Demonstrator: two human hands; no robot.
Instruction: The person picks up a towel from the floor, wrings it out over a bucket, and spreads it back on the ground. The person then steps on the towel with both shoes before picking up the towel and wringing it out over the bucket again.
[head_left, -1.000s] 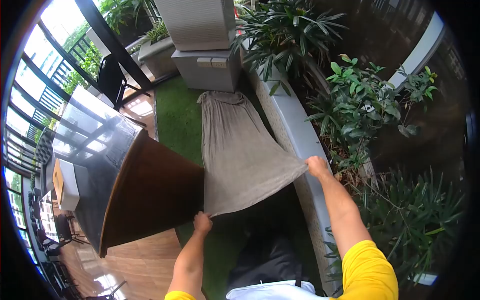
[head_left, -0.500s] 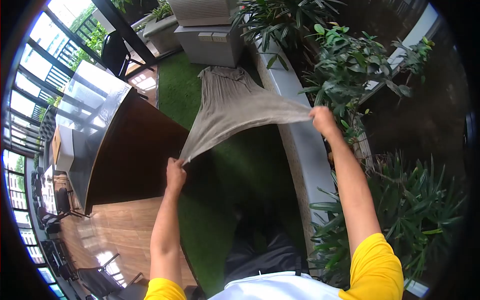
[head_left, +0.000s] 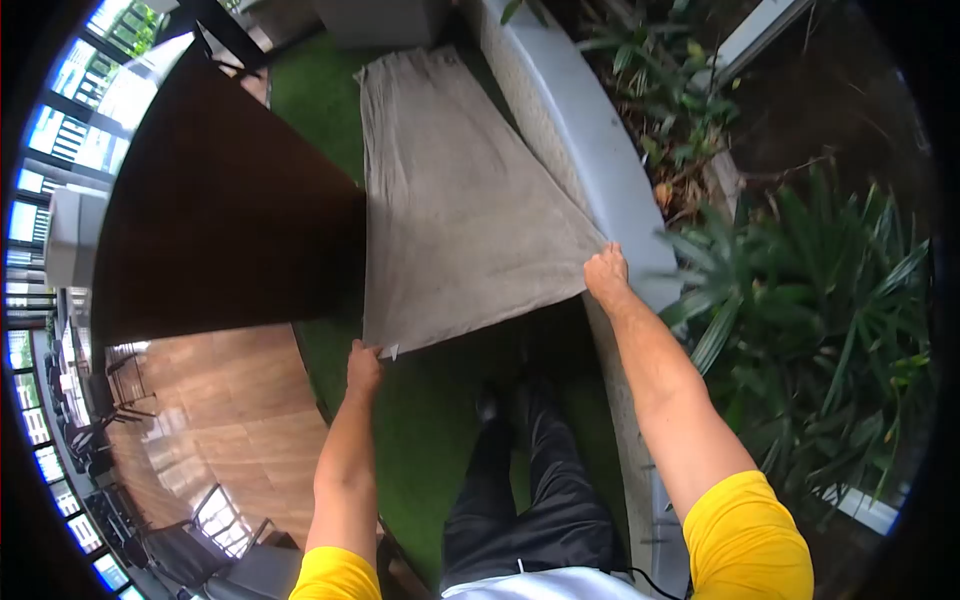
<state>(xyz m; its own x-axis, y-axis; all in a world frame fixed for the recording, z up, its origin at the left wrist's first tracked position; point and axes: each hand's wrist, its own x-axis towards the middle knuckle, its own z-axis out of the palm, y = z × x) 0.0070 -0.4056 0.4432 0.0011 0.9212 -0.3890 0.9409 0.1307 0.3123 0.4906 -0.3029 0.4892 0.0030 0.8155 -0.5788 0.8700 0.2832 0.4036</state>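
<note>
My left hand (head_left: 365, 370) is closed on the near left corner of a grey-brown cloth (head_left: 460, 200), just beside a small white tag (head_left: 393, 352). My right hand (head_left: 606, 274) is clamped on the near right corner, by the pale ledge (head_left: 570, 110). I hold the two corners well apart, so the near edge is drawn out between them and the middle spreads fairly flat, with only soft creases. Gripping corners rather than the middle lets me pull the width from both sides.

The cloth runs away from me over the green mat (head_left: 315, 90), narrowing and wrinkling toward its far end, which seems to rest on the mat, short of a grey box (head_left: 380, 22); nothing grips it there, so it looks less stretched. On the left, the cloth's side lies along the dark desk panel (head_left: 230, 200); on the right, its edge runs beside the ledge, with plants (head_left: 800, 280) beyond. That strip between them probably limits how wide my arms spread.
</note>
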